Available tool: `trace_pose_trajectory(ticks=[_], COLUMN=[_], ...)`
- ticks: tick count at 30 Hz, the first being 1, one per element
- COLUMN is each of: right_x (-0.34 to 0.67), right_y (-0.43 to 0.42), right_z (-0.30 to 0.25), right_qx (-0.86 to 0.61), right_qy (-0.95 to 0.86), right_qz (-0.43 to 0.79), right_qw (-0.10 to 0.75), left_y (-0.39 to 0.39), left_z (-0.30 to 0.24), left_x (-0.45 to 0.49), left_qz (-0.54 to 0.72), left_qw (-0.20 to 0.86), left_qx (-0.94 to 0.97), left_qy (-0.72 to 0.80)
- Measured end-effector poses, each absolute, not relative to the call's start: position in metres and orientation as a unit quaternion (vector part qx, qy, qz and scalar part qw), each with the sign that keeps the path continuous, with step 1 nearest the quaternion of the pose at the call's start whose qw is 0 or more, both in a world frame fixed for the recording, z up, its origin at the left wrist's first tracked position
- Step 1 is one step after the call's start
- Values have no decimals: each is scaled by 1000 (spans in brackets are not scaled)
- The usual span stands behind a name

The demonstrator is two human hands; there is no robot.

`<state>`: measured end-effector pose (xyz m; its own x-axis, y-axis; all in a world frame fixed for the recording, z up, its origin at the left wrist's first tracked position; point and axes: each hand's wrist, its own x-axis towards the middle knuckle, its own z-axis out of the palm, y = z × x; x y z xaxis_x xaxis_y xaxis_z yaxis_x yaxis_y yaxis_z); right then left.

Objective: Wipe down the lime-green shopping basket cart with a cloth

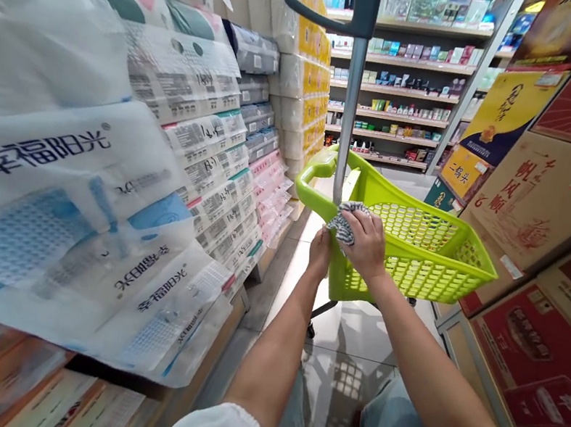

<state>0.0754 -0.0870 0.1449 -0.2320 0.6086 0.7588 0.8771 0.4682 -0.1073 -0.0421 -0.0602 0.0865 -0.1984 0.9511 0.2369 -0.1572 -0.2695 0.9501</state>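
Observation:
A lime-green shopping basket cart [433, 272] stands in the aisle in front of me, its metal pole [349, 107] rising to a dark grey loop handle [365, 7]. My right hand [367, 243] is closed over a crumpled grey-and-white cloth [344, 222], pressed on the near rim of the basket beside the pole's foot. Just below and to the left, my left hand [319, 252] grips the basket's near edge; its fingertips are partly hidden behind the green plastic.
Plastic-wrapped packs [171, 76] are stacked along the left side, with a large white pack [44, 200] jutting out close by. Cardboard cartons [532, 191] line the right. Shelves of small goods [401, 90] close off the far end. Tiled floor [358, 329] runs beneath the cart.

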Motion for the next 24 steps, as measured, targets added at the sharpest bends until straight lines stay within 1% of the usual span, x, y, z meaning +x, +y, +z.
trace_pose_trajectory(ticks=[5, 11, 14, 17, 20, 24], right_x=[59, 64, 73, 80, 79, 66], right_y=[-67, -55, -61, -69, -73, -70], right_z=[142, 91, 60, 45, 58, 99], right_qx=[-480, -477, -474, -460, -465, -488], right_qy=[-771, -774, -795, -827, -828, -786], right_qz=[-217, -245, -235, -211, -203, -232], right_qw=[357, 338, 297, 243, 238, 300], left_y=[-50, -41, -38, -36, -35, -35], left_z=[82, 73, 71, 69, 69, 69], left_x=[-50, -57, -60, -62, -63, -61], left_qz=[653, 647, 631, 628, 629, 627], left_qw=[468, 504, 521, 508, 493, 491], left_qx=[432, 451, 458, 474, 488, 482], left_qy=[410, 352, 347, 350, 352, 366])
